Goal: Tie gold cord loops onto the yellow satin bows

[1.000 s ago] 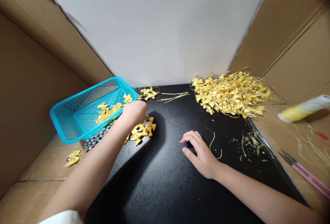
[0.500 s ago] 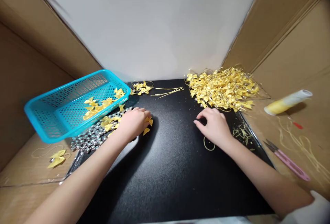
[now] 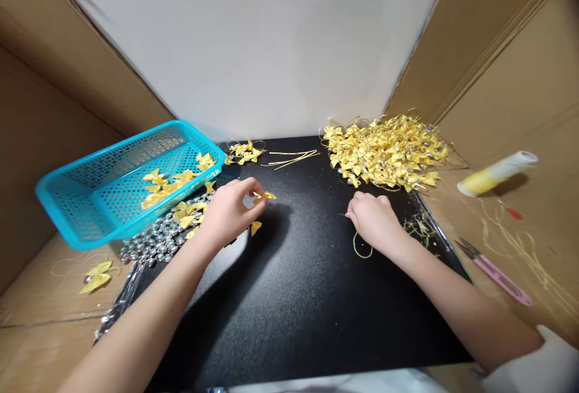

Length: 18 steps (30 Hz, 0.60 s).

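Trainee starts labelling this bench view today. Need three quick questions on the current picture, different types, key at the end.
1. True or false: the pink-handled metal snips lie on the brown cardboard, right of the black work surface.

2. What is the left hand pinching?
A. The snips
B. A small yellow fabric bow
C. A white-and-yellow cylindrical tube

3. Fill in the colour: shiny round silver beads lie along the near side of the ____ perforated plastic basket.

Key: 1. True. 2. B. 3. Turquoise.
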{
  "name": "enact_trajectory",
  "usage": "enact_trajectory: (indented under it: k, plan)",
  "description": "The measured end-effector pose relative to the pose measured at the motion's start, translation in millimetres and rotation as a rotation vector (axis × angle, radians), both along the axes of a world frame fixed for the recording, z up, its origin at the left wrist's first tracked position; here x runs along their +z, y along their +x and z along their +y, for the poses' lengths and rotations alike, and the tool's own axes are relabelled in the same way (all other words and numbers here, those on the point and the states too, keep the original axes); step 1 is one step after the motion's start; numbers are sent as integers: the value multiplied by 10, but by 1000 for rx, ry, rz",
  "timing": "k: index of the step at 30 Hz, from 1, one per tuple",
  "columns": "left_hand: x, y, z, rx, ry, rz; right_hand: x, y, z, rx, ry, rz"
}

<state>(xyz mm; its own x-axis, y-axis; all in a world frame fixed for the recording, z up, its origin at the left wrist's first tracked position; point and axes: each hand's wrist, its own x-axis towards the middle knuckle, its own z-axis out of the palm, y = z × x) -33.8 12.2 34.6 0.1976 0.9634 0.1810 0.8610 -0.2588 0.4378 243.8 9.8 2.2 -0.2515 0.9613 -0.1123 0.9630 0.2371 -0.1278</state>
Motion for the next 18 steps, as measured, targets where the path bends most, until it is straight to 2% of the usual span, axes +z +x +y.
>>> enact_trajectory:
  k: [2, 4, 6, 9, 13, 18]
  plan:
    - [-97, 164, -80, 50, -97, -422, -11, -47, -28, 38, -5, 10]
    - [-255, 358, -165, 50, -245, -808, -25, -91, -66, 67, -11, 19]
    - [-423, 535, -245, 75, -363, -1020, -48, -120, -111, 83, -35, 120]
    - [-594, 697, -340, 158, -453, -1169, -104, -139, -193, 80, -109, 505]
    - [-653, 724, -413, 165, -502, -1294, -217, -176, -293, 64, -310, 1054]
    - [-687, 668, -447, 147, -557, -1380, -361, -246, -334, 6, -579, 1422]
